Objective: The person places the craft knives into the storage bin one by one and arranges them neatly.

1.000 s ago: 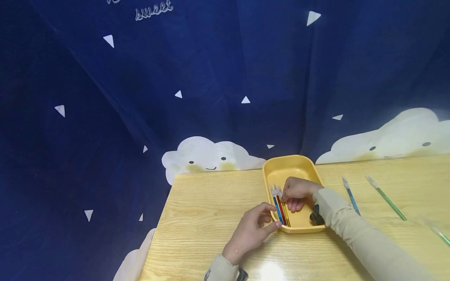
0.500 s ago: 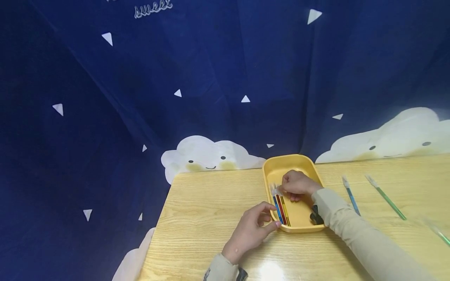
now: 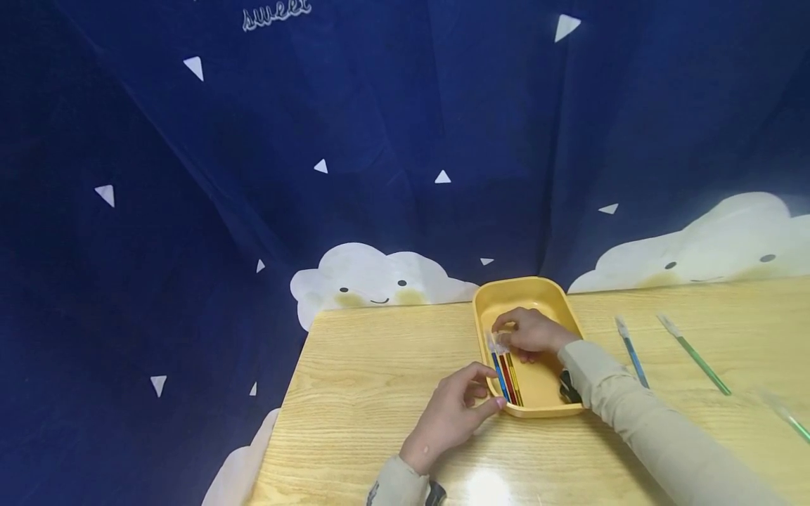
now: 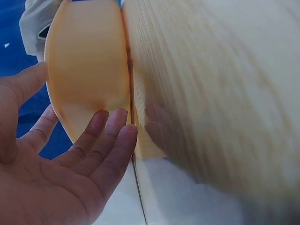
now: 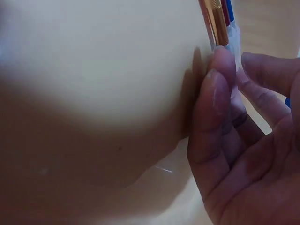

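Observation:
A yellow plastic tray (image 3: 545, 412) stands on the table. Along its left side lie a blue pen (image 3: 500, 376), a red pen (image 3: 508, 379) and a yellow pen (image 3: 515, 379), side by side, with whitish clear caps towards the back. My left hand (image 3: 451, 414) touches the tray's front left corner. In the left wrist view its fingers rest loosely against the tray wall (image 4: 89, 56). Inside the tray, my right hand (image 3: 533, 334) is at the capped ends. The right wrist view shows its fingertips against the yellow pen (image 5: 219, 26), thumb held apart.
To the right of the tray, a blue pen (image 3: 633, 355) and a green pen (image 3: 701, 364) lie on the wooden table (image 3: 380, 379). Another green pen (image 3: 794, 422) lies at the right edge. A dark blue curtain (image 3: 380, 140) with white clouds hangs behind.
My right hand has moved back and left within the tray, to the pens' capped ends, and its fingers have spread. The left hand has stayed at the tray's corner.

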### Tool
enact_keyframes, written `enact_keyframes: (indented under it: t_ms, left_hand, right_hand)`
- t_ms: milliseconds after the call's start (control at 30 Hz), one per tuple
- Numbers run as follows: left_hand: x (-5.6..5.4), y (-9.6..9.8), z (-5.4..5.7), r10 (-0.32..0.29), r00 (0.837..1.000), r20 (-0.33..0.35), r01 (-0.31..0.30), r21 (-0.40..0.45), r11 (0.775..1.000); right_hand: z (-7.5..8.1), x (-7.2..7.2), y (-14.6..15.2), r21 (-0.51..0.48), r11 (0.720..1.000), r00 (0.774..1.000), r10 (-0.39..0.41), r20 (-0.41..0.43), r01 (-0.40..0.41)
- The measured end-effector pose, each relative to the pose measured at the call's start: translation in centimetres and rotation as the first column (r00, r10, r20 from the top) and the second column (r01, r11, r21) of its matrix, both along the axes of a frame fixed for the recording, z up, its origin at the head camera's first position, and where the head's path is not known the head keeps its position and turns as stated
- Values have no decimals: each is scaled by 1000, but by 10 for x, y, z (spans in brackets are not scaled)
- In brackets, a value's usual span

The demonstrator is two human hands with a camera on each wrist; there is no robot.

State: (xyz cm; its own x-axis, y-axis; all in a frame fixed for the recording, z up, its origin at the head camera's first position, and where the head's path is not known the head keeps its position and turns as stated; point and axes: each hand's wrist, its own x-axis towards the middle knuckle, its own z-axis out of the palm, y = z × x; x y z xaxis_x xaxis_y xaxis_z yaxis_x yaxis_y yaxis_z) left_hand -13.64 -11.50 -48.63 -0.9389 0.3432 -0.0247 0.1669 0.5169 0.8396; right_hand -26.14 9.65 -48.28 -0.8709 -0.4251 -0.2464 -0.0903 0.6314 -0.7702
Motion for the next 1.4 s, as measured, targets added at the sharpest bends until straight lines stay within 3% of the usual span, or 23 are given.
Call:
enact_keyframes:
  t_ms: [100, 200, 300, 400, 533, 800, 1167, 1400]
  left_hand:
    - [0, 0, 0, 3, 1000, 1, -3, 1, 1000]
    - [0, 0, 1, 3, 1000, 7, -3, 3, 1000]
    - [0, 1, 1, 2, 1000, 5, -2, 5, 1000]
    - [0, 1, 2, 0, 1000, -5, 0, 4, 1000]
    - [0, 1, 3, -4, 1000, -10, 4, 6, 1000]
    - [0, 0, 2, -15, 1000, -23, 15, 4, 1000]
    - [-1, 1, 2, -14, 1000, -19, 14, -5, 1000]
    - [0, 0, 3, -4, 1000, -2, 4, -11, 1000]
  right_hand:
    - [1, -1, 0, 8, 1000, 1000, -16, -9, 16]
    - [3, -2, 0, 48, 998, 990, -22, -140, 30]
    - [4, -3, -1, 73, 997, 952, -14, -305, 39]
    - [3, -3, -4, 67, 997, 916, 64, -396, -41]
    - [1, -3, -8, 75, 984, 897, 175, -406, -159]
    - [3, -3, -8, 46, 988, 940, 153, -306, -146]
    - [3, -2, -6, 28, 992, 939, 126, -321, -124]
    - [1, -2, -5, 113, 993, 962, 69, -266, -40]
